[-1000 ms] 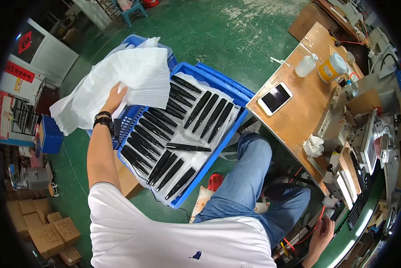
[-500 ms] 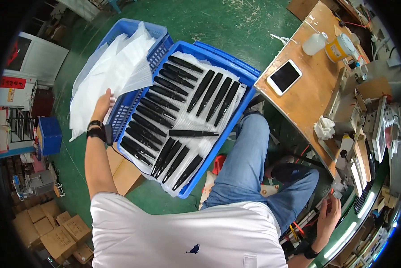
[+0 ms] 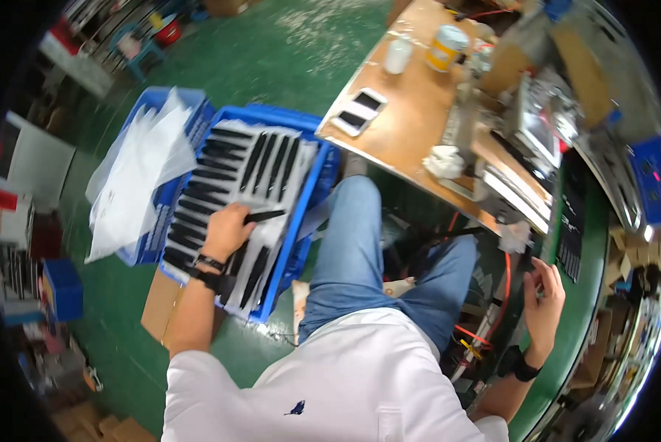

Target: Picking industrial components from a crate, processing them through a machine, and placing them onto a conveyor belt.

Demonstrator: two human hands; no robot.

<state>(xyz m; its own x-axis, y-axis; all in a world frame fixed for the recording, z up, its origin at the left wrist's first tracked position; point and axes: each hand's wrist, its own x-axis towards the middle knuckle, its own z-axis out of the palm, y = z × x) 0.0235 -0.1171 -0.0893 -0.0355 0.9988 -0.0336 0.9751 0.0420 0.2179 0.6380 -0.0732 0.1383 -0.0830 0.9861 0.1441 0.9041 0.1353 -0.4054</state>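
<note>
A blue plastic crate (image 3: 270, 300) holds rows of long, glossy black tapered pieces (image 3: 251, 274) on white foam sheet. My left hand (image 3: 227, 234) reaches over the crate, its fingers closed on the left end of one black tapered piece (image 3: 266, 216), which lies crosswise between the rows. The fingertips are partly hidden behind the back of the hand. Away to the right, beside the green-topped bench, my right hand (image 3: 543, 303) hangs with bent, loosely parted fingers and nothing visible in it.
White foam sheets (image 3: 135, 173) drape over a second blue crate (image 3: 192, 97) at left. The wooden table (image 3: 411, 110) holds a phone (image 3: 360, 112), a white bottle (image 3: 397, 54), a yellow-and-white tub (image 3: 446, 48) and crumpled tissue (image 3: 443, 160). Behind the crate's near end sits a cardboard box (image 3: 159, 306).
My left hand has left the white foam sheets and moved right onto the crosswise black piece. My right hand has risen slightly. The whole view has turned toward the right.
</note>
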